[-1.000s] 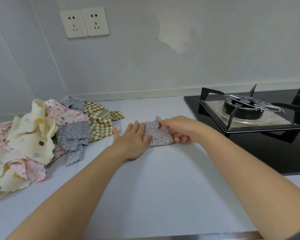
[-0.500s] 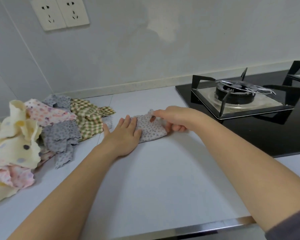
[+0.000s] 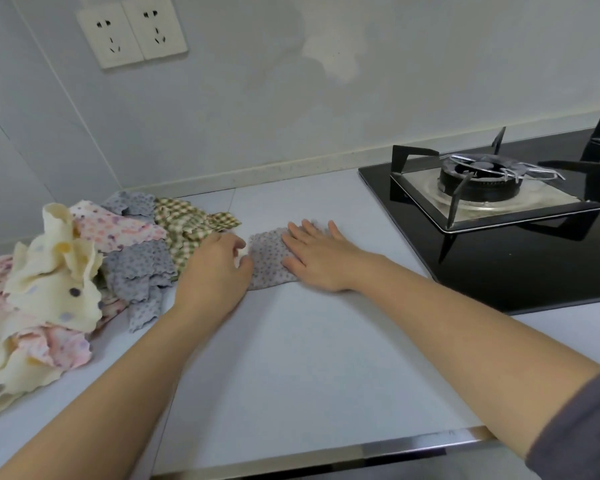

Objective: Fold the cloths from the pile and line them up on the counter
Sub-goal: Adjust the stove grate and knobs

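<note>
A small grey dotted cloth lies folded on the pale counter, between my hands. My right hand lies flat on its right half with the fingers straight and spread. My left hand sits at the cloth's left edge with loosely curled fingers. Its thumb tip touches that edge and I see no cloth between the fingers. The pile of loose cloths lies to the left: cream with dots, pink floral, grey dotted and green check.
A black gas hob with a burner and pan support takes up the right of the counter. The wall with a double socket runs close behind. The counter's metal front edge is near me.
My right hand let go of the cloth's corner and now lies flat on the folded cloth. My left hand slid left off the cloth to its edge and curled its fingers.
</note>
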Available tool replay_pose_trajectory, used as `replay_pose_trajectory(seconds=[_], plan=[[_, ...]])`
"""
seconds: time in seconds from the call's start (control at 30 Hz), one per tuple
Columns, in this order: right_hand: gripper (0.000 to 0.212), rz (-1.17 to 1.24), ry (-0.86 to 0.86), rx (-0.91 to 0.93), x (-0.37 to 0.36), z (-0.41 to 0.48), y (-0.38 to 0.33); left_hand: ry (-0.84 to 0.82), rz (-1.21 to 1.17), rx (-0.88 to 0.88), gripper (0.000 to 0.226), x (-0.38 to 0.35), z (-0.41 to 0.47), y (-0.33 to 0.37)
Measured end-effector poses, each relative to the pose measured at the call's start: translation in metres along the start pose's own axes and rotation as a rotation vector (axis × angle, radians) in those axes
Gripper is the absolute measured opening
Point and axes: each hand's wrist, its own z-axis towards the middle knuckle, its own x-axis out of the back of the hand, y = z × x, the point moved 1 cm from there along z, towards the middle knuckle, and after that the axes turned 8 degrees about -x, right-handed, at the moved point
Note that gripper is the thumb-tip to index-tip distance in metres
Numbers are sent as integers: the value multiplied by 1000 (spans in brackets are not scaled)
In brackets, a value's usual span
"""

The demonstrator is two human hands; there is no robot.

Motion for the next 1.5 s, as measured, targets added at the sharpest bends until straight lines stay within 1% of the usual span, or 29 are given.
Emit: replay_pose_trajectory(seconds=[0.07, 0.17, 0.23, 0.33, 0.5, 0.6, 0.73, 0.87, 1.0, 1.13, 1.23, 1.33, 1.4, 1.5], plan=[[61, -13, -29, -18, -4, 2, -1, -95, -145, 169, 19, 7, -2, -4], [67, -11, -26, -30, -5, 3, 2, -289, -509, 460, 20, 17, -6, -6], [65, 5, -32, -32, -5, 3, 1, -379, -675, 582, 18, 24, -10, -3], [60, 32, -44, -32, -6, 3, 1, -449, -829, 623, 15, 26, -13, 3], [59, 70, -33, -32, -7, 4, 1, -457, -1009, 729, 10, 21, -6, 2], [59, 78, -29, -28, -7, 4, 2, -465, -978, 712, 12, 21, 0, 2], [59, 77, -32, -23, -7, 4, 2, -581, -845, 707, 18, 22, 5, -2], [59, 73, -36, -24, -6, 4, 1, -625, -769, 715, 21, 23, 8, -2], [56, 76, -42, -25, -5, 4, 1, -720, -847, 698, 31, 24, 12, 0], [50, 134, -55, -21, 6, 1, 4, -727, -935, 764, 28, 22, 16, -1], [48, 85, -43, -12, 8, 0, 6, -764, -930, 757, 30, 20, 19, 0], [50, 53, -32, -23, 1, 3, 6, -813, -961, 758, 26, 19, 19, 7], [54, 43, -29, -29, -4, 5, 6, -802, -893, 792, 26, 16, 19, 8], [62, 39, -30, -30, -6, 5, 7, -730, -767, 798, 26, 14, 17, 5]])
